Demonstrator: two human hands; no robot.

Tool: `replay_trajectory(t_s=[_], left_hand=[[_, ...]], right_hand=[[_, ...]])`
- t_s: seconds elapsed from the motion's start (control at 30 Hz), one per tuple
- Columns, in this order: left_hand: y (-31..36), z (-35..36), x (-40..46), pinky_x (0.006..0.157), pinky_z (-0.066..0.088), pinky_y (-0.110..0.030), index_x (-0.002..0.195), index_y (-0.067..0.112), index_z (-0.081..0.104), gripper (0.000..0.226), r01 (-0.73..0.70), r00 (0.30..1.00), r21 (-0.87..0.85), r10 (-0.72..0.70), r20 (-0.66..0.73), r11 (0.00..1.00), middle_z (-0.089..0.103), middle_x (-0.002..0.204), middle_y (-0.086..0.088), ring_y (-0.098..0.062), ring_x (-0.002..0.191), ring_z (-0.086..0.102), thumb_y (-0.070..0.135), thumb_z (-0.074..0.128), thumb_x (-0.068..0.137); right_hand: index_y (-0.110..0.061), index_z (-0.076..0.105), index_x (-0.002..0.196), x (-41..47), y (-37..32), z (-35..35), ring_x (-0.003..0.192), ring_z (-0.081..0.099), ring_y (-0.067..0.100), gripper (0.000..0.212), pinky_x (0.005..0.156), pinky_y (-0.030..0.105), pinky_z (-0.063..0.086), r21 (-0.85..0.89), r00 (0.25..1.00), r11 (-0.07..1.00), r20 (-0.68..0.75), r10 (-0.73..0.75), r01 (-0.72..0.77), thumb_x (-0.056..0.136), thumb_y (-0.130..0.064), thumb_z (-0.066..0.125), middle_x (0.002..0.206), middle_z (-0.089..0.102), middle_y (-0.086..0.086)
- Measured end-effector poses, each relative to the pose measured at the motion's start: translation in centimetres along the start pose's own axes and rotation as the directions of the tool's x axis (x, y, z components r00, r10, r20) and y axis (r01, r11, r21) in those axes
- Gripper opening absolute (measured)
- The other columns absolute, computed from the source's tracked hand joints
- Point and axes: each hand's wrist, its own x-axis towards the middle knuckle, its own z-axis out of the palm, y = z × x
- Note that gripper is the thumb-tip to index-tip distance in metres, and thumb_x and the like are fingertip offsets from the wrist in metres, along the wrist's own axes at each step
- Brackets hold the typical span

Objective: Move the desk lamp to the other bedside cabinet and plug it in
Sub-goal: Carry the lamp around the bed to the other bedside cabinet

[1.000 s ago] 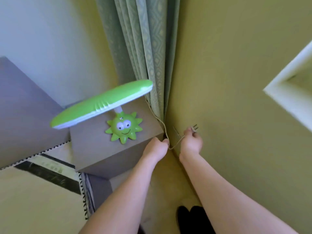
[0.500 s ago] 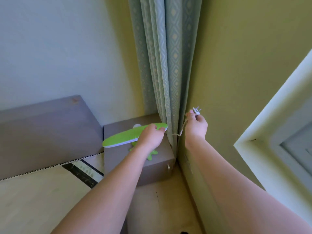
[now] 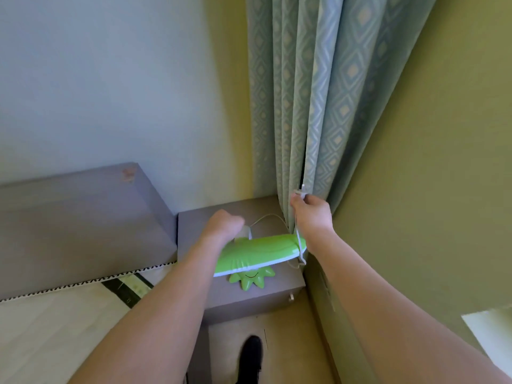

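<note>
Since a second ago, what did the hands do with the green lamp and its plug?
The left hand left the cord and went up to grip the lamp's neck behind the green lamp head. The right hand lifted the plug from low by the wall up to the curtain. The plug stayed pinched in that hand, and the lamp's sun-shaped base stayed on the bedside cabinet.

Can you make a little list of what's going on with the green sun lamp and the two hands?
lamp: green lamp with a smiling sun-shaped base, on the grey bedside cabinet
left hand: left hand closed around the lamp's neck
right hand: right hand holding the plug up beside the curtain
cord: cord loops behind the lamp
plugged in: no
</note>
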Motion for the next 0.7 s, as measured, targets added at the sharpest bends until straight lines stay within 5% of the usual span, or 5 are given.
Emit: replay_trajectory(t_s=[0.13, 0.37, 0.5, 0.63, 0.7], left_hand=[[0.0, 1.7, 5.7, 0.077, 0.047, -0.032, 0.107, -0.006, 0.065, 0.037, 0.056, 0.991, 0.082, -0.066, 0.118, 0.995, 0.065, 0.116, -0.022, -0.033, 0.105, 0.063, 0.021, 0.059, 0.082], [-1.1, 6.1, 11.0, 0.086, 0.053, -0.032, 0.107, 0.004, 0.066, 0.039, 0.125, 0.944, 0.248, -0.193, 0.269, 0.961, 0.067, 0.114, -0.017, -0.030, 0.101, 0.066, 0.030, 0.059, 0.077], [-1.9, 8.0, 11.5, 0.091, 0.048, -0.028, 0.115, 0.004, 0.061, 0.054, 0.137, 0.938, 0.315, -0.225, 0.263, 0.939, 0.070, 0.088, -0.004, -0.020, 0.082, 0.065, 0.037, 0.061, 0.073], [-2.0, 8.3, 12.2, 0.073, 0.041, -0.022, 0.115, 0.004, 0.063, 0.057, 0.099, 0.949, 0.423, -0.214, 0.232, 0.901, 0.075, 0.088, -0.002, -0.016, 0.064, 0.056, 0.050, 0.060, 0.081], [-1.9, 8.1, 12.3, 0.070, 0.044, -0.021, 0.108, 0.006, 0.067, 0.052, 0.091, 0.949, 0.443, -0.212, 0.232, 0.892, 0.068, 0.061, 0.001, -0.011, 0.053, 0.057, 0.049, 0.061, 0.081]], right_hand=[[-0.007, 0.068, 0.078, 3.9, 0.7, 2.3, 0.072, 0.051, 0.020, 0.029, 0.068, 0.030, 0.045, -0.058, 0.983, 0.985, 0.086, 0.165, -0.160, 0.087, -0.032, 0.058, 0.075, 0.057, 0.007], [-0.010, 0.066, 0.082, 8.2, 2.5, 4.5, 0.073, 0.054, 0.018, 0.015, 0.050, 0.018, 0.038, -0.204, 0.938, 0.934, 0.129, 0.323, -0.294, 0.087, -0.024, 0.062, 0.079, 0.063, 0.009], [-0.007, 0.071, 0.084, 8.8, 3.6, 4.6, 0.076, 0.057, 0.022, 0.021, 0.059, 0.027, 0.037, -0.255, 0.934, 0.917, 0.103, 0.341, -0.306, 0.087, -0.025, 0.060, 0.080, 0.065, 0.012], [-0.010, 0.067, 0.075, 9.0, 4.2, 4.6, 0.071, 0.055, 0.022, 0.020, 0.059, 0.026, 0.038, -0.273, 0.924, 0.903, 0.096, 0.370, -0.333, 0.086, -0.025, 0.060, 0.077, 0.064, 0.012], [-0.011, 0.066, 0.074, 9.0, 4.1, 4.4, 0.067, 0.054, 0.019, 0.021, 0.053, 0.023, 0.035, -0.267, 0.923, 0.900, 0.078, 0.377, -0.345, 0.087, -0.026, 0.060, 0.078, 0.065, 0.010]])
